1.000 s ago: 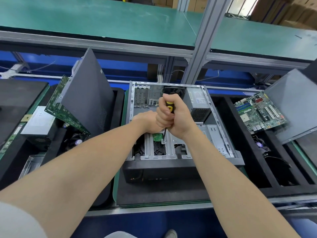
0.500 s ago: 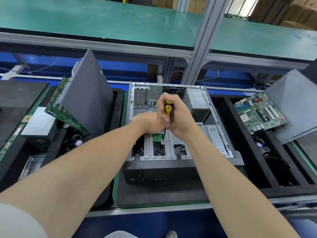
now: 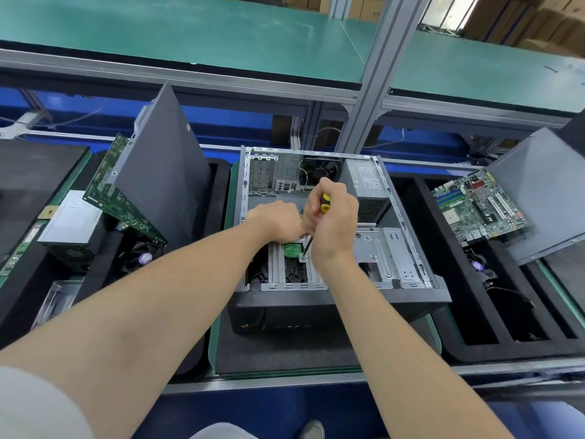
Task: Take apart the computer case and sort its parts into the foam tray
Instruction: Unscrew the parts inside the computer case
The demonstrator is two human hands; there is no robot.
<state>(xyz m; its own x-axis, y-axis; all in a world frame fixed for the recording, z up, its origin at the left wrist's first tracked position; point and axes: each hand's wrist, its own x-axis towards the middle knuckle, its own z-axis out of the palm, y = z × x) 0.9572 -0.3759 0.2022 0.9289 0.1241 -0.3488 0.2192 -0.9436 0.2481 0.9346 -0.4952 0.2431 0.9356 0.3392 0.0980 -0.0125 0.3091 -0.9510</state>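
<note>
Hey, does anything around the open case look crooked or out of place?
Two boards sit askew: the motherboard lies tilted against the leaning right panel, and the green circuit board leans on the standing left panel.

1. The open computer case (image 3: pixel 335 307) lies on its side, with the power supply (image 3: pixel 367 185) in its far right corner.
2. The right hand (image 3: pixel 332 229) grips a yellow-and-black screwdriver (image 3: pixel 324 205), its tip on a screw (image 3: pixel 304 257) in the drive cage (image 3: pixel 380 248).
3. The left hand (image 3: pixel 278 220) rests inside the case, touching the right hand; its fingers are hidden.
4. A motherboard (image 3: pixel 478 207) leans in the foam tray (image 3: pixel 459 312) on the right.
</note>
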